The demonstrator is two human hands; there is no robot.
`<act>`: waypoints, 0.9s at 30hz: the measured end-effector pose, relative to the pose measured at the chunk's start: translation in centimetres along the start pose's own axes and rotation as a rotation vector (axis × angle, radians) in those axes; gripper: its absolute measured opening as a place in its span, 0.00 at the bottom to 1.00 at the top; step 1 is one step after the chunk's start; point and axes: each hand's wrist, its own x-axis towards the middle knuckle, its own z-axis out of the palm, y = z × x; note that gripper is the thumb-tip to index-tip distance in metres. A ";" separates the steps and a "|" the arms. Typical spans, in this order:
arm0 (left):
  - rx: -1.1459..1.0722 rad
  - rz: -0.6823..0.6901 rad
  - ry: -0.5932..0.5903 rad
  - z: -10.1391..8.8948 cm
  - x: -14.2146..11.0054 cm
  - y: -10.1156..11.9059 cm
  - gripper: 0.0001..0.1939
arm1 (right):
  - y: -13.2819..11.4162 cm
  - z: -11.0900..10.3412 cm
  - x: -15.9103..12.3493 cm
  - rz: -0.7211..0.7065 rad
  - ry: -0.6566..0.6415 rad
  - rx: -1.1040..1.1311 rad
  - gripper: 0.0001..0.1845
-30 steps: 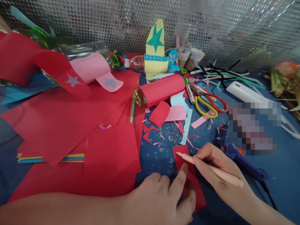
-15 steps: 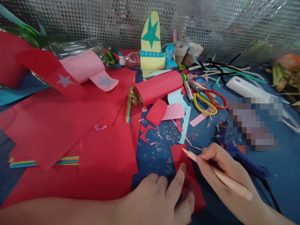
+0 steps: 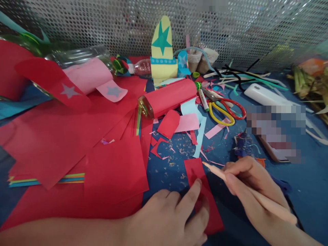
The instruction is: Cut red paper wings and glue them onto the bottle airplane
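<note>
Perforated metal (image 3: 123,24) backs a blue table (image 3: 164,174) where, from left, red paper (image 3: 64,130) lies stacked, a left hand (image 3: 169,215), fingers open and loosely bent, presses a narrow red strip (image 3: 207,201), scissors (image 3: 220,107) rest beyond, and a right hand (image 3: 256,184) grips a pale pencil (image 3: 273,205), its tip at the strip's right edge.

No readable text, labels or numbers anywhere.
</note>
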 end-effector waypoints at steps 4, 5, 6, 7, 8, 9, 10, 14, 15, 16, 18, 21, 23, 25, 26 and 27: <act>-0.117 -0.154 0.154 -0.5 -0.1 0.0 0.19 | -0.1 0.0 -0.3 -0.126 0.041 0.079 0.04; -0.187 -0.212 0.198 -0.7 -0.1 -0.1 0.19 | -0.1 0.0 -0.4 -0.156 0.038 0.107 0.03; -0.276 -0.257 0.243 -1.0 -0.1 -0.3 0.18 | -0.1 -0.1 -0.5 -0.186 0.024 0.141 0.03; -0.384 -0.296 0.275 -1.3 -0.1 -0.5 0.17 | 0.0 -0.1 -0.6 -0.214 0.005 0.179 0.03; -0.505 -0.319 0.289 -1.6 -0.1 -0.7 0.16 | 0.0 -0.1 -0.7 -0.239 -0.020 0.218 0.04; -0.626 -0.329 0.296 -1.8 0.0 -1.0 0.14 | 0.1 -0.1 -0.8 -0.256 -0.038 0.256 0.05; -0.747 -0.361 0.277 -2.0 0.0 -1.3 0.12 | 0.1 -0.1 -0.9 -0.268 -0.046 0.290 0.06; -1.048 -0.480 0.244 -2.1 0.4 -1.9 0.10 | -0.1 -0.1 -1.4 -0.273 -0.091 0.318 0.05; -1.075 -0.503 0.243 -2.0 0.6 -1.9 0.10 | -0.2 -0.1 -1.5 -0.273 -0.114 0.307 0.05; -1.087 -0.517 0.239 -1.9 0.7 -1.9 0.10 | -0.2 -0.1 -1.6 -0.275 -0.127 0.302 0.05; -1.095 -0.517 0.223 -1.8 0.8 -1.7 0.10 | -0.3 -0.1 -1.6 -0.278 -0.138 0.305 0.06; -1.076 -0.497 0.187 -1.8 0.8 -1.6 0.10 | -0.3 -0.2 -1.4 -0.269 -0.194 0.303 0.08; -1.058 -0.473 0.181 -1.8 0.7 -1.6 0.10 | -0.4 -0.3 -1.2 -0.260 -0.242 0.290 0.11; -1.023 -0.444 0.180 -1.7 0.5 -1.7 0.11 | -0.5 -0.2 -1.0 -0.248 -0.256 0.273 0.12; -0.996 -0.423 0.180 -1.6 0.4 -1.7 0.12 | -0.5 -0.2 -0.9 -0.240 -0.265 0.256 0.12; -0.958 -0.396 0.182 -1.5 0.3 -1.7 0.12 | -0.5 -0.1 -0.9 -0.229 -0.273 0.241 0.11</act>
